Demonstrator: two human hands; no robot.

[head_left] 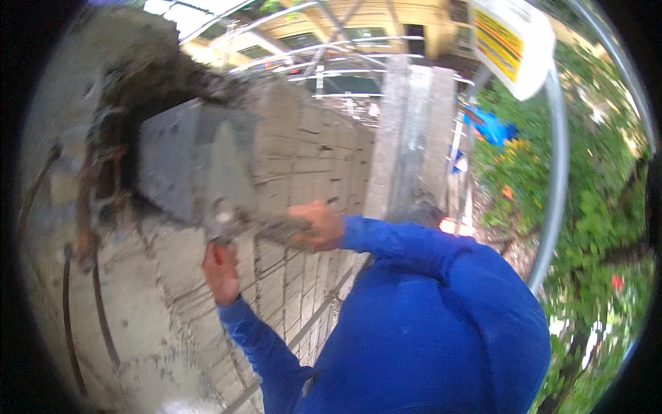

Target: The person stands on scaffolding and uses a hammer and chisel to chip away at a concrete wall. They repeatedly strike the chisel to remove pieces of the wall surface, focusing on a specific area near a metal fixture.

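My left hand (222,272) is closed round the red handle of a pointed trowel (229,165), blade upward. Behind the blade, a grey metal box (169,159) sits in a rough opening in the wall. Close by on the right, my right hand (321,224) is closed on a blurred, brownish-grey, flat-looking piece (279,229). Its far end reaches toward the trowel's neck; whether they touch I cannot tell. A pale round spot shows at the neck, too smeared to make out.
Bent rusty rods (86,207) stick out of the broken concrete wall (131,303) on the left. Grey planks (412,131) run away ahead. A curved metal pipe (557,165) and a white-and-yellow sign (507,45) stand at the right, before green plants (593,228).
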